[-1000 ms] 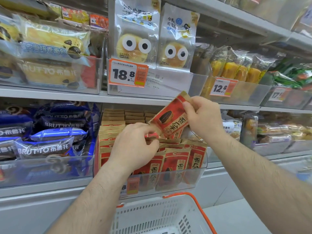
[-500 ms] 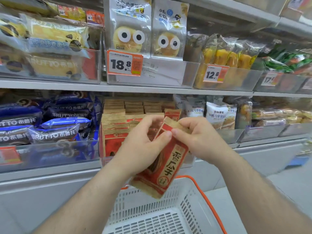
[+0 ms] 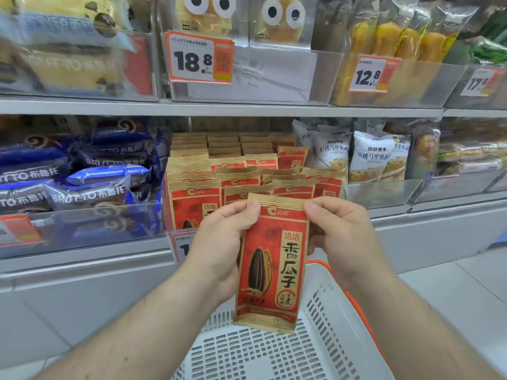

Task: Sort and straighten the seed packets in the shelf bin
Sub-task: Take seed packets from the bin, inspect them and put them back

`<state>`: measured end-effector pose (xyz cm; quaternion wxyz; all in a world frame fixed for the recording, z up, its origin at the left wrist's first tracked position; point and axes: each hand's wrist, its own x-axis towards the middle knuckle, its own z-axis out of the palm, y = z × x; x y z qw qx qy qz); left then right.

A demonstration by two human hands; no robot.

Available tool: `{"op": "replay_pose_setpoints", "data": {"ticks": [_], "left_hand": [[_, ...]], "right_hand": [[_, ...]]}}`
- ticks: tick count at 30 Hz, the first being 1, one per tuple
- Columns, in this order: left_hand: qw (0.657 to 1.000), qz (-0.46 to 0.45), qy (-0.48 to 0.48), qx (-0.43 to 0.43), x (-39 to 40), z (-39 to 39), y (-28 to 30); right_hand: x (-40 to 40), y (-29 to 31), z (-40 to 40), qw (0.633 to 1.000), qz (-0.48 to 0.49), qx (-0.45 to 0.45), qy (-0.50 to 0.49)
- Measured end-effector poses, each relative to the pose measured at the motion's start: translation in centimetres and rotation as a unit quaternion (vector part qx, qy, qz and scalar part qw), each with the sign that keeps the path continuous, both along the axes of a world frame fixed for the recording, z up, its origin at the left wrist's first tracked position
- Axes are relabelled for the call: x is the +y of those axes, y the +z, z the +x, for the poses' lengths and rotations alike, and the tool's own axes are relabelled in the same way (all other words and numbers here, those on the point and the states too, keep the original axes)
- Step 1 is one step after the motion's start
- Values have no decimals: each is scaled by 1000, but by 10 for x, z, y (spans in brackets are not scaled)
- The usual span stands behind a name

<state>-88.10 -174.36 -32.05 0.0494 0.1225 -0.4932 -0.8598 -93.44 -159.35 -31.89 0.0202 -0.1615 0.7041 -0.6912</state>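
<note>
we pinch one sunflower seed packet upright by its top corners, left hand and right hand, above the white basket, in front of the seed bin. loose corner grip could drop it into the basket; pushing it in may tip the leaning rows.

Both forearms reach up and forward, bare. Left hand and right hand are level, thumbs pointing in toward each other, fingers curled, pinching the top corners of one seed packet.
</note>
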Motion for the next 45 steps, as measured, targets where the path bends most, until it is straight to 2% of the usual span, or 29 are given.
{"op": "replay_pose_setpoints", "data": {"ticks": [12, 19, 24, 27, 30, 34, 41, 45], "left_hand": [[1000, 0, -10, -3, -1, -4, -3], [1000, -1, 22, 12, -5, -9, 0], [996, -77, -49, -15, -8, -9, -7], [994, -84, -67, -22, -5, -7, -8], [997, -63, -50, -10, -4, -9, -7], [999, -29, -36, -4, -8, -12, -6], [987, -89, -135, -10, -17, -8, -7], [990, -59, -129, -8, -15, -7, -7]], "right_hand": [[-3, -5, -1, 1000, 9, -7, -14], [-1, -7, 6, 991, 103, -51, 74], [4, -8, 1, 995, 62, -68, 41], [8, -8, -1, 995, 40, -78, 39], [14, -7, -3, 992, 53, -95, 70], [23, -5, -3, 975, 124, -92, 158], [28, -4, -5, 980, 62, -110, 151], [36, -4, -6, 962, 81, -117, 232]]}}
